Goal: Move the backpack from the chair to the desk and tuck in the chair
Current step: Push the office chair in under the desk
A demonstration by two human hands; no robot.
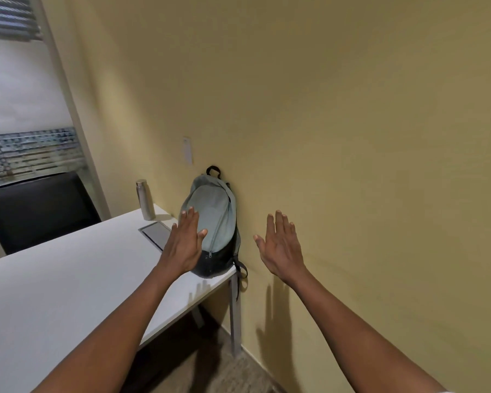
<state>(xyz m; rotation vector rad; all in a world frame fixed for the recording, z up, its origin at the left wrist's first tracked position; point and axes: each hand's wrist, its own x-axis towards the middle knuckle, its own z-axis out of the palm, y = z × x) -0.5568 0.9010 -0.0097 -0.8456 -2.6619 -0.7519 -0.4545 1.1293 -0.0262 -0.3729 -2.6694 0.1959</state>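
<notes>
I am holding both hands out flat at centre frame, empty and fully spread: my left hand [185, 241] is hovering in front of the grey-green backpack [212, 222], whether brushing its front panel or just clear of it I cannot tell, while my right hand [281, 246] is hanging in open air to the right of the bag, gripping nothing. The backpack is standing upright on the far right corner of the white desk [68, 285], leaning against the tan wall [352, 137], one strap [240, 269] dangling past the desk edge. A steel water bottle [145, 199] is standing just left of it, beside a cable hatch [157, 234]. A dark chair [37, 211] is showing at left frame beyond the desk; whether it is the one to tuck in, I cannot tell. The placing appears done, so I am judging that the careful thing now is to draw my hands away without nudging the bag off its corner, then turn to the chair.
</notes>
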